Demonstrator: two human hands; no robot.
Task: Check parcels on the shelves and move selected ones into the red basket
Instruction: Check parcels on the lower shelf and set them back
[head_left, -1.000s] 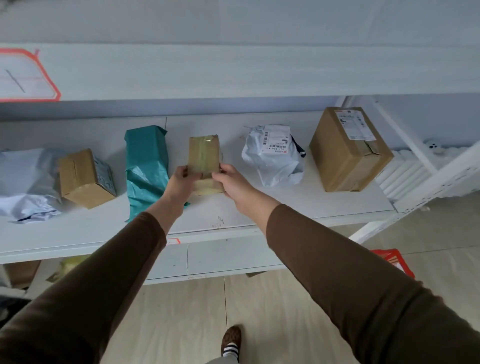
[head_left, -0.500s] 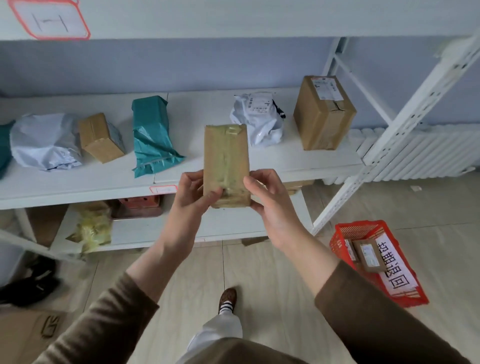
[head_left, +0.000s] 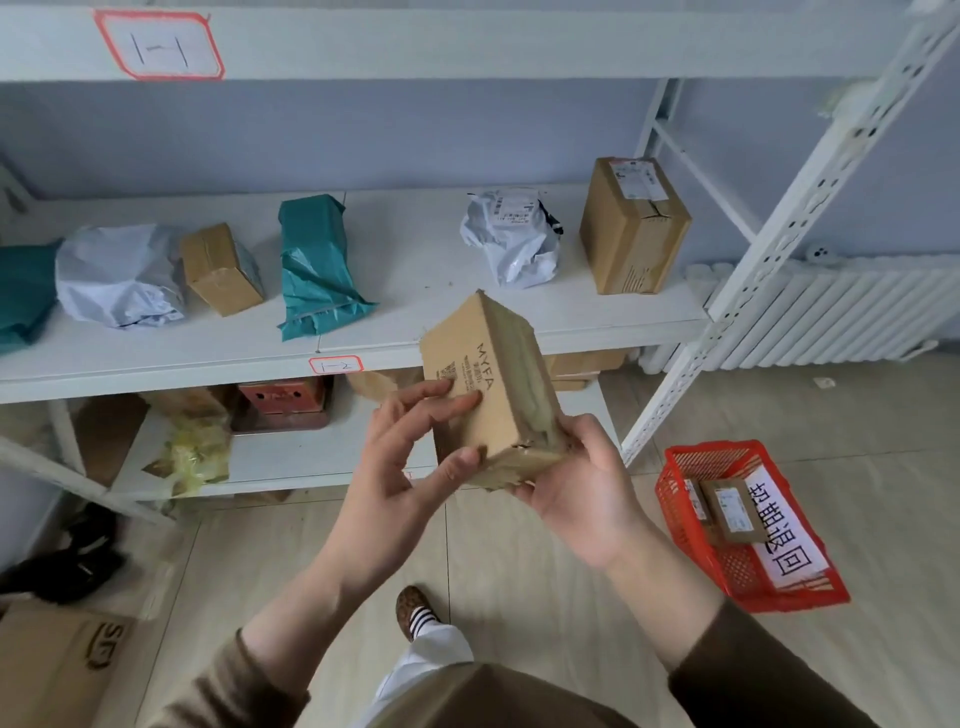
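A small taped cardboard box (head_left: 493, 384) is tilted in front of the shelf, a printed side turned toward me. My left hand (head_left: 410, 457) grips its left face with thumb under the near edge. My right hand (head_left: 576, 483) cups its lower right end. The red basket (head_left: 691, 525) stands on the floor at the right, with a white label and a small brown parcel (head_left: 732, 512) inside. On the white shelf (head_left: 415, 332) lie a teal bag (head_left: 311, 265), a white bag (head_left: 514, 239), a large brown box (head_left: 631, 226), a small brown box (head_left: 221, 267) and a grey-white bag (head_left: 119, 275).
A lower shelf (head_left: 291, 462) holds a yellow bag (head_left: 195, 441), a red-brown box (head_left: 280, 402) and more cartons. A white upright post (head_left: 769, 244) slants at the right, with a radiator (head_left: 841, 312) behind it. An SF carton (head_left: 57, 670) and black items sit on the floor at left.
The box left the shelf and came toward me in both hands, then was rotated so a printed side face shows. My view dropped, bringing the red basket into sight.
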